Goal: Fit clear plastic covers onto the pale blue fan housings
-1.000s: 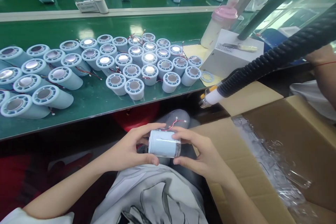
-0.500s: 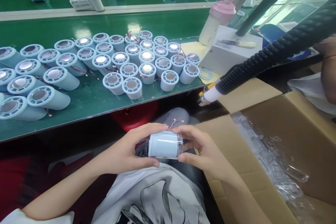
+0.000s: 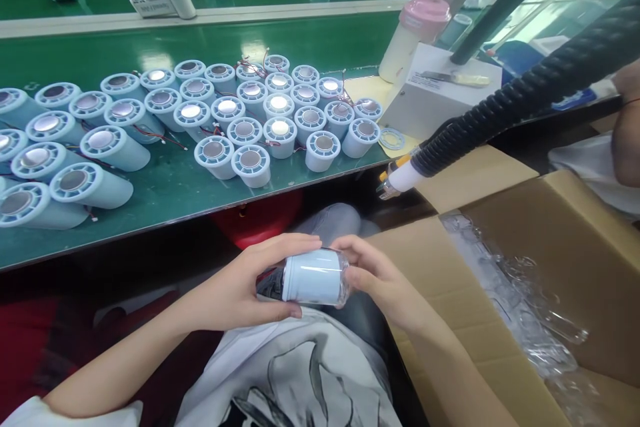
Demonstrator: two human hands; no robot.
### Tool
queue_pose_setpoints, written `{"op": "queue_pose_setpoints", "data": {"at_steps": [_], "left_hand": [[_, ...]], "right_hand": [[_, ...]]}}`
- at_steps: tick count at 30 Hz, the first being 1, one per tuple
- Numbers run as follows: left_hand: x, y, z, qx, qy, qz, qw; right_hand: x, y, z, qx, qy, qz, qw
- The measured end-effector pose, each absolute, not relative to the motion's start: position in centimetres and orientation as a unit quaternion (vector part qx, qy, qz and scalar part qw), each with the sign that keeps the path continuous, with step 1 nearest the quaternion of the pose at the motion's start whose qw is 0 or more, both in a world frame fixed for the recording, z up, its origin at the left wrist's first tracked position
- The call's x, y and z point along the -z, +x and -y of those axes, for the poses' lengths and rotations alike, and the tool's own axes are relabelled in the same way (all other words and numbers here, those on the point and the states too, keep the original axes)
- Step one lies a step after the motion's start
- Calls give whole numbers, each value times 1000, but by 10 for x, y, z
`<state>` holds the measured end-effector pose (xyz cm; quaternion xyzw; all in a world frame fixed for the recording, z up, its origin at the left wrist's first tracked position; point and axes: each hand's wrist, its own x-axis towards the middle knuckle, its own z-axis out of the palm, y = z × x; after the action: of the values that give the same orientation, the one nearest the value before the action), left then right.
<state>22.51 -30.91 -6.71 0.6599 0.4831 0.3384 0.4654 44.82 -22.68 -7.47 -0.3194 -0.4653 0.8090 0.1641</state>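
The green workbench stretches across in front of you, with an open cardboard box at your right holding clear plastic wrap. A black corrugated hose slants down over the box's flap. On the bench, pale blue cylinders stand and lie in a cluster. Below the bench edge, over your lap, you hold one white cylinder. Your left hand clasps its left end, thumb under, fingers curled over the top. Your right hand grips its right end, a clear cap, with fingertips pinched on it. The cylinder lies on its side, long axis running left to right.
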Motion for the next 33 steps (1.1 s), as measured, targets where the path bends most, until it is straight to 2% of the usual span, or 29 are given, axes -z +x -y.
{"op": "queue_pose_setpoints", "data": {"at_steps": [9,15,18,21,33], "left_hand": [[74,229,301,-394,482,-449,641],[103,255,233,-459,399,-445,657],[109,276,190,-448,407,-449,657],[107,290,162,-425,437,-441,659],[81,272,161,-391,466,-478,634]], "right_hand": [[91,442,226,-850,-344,364,163],[125,441,207,-832,-387,255,305],[145,444,191,-802,-405,208,386],[156,447,176,-790,-405,169,428],[148,430,165,-847,-339,131,389]]}}
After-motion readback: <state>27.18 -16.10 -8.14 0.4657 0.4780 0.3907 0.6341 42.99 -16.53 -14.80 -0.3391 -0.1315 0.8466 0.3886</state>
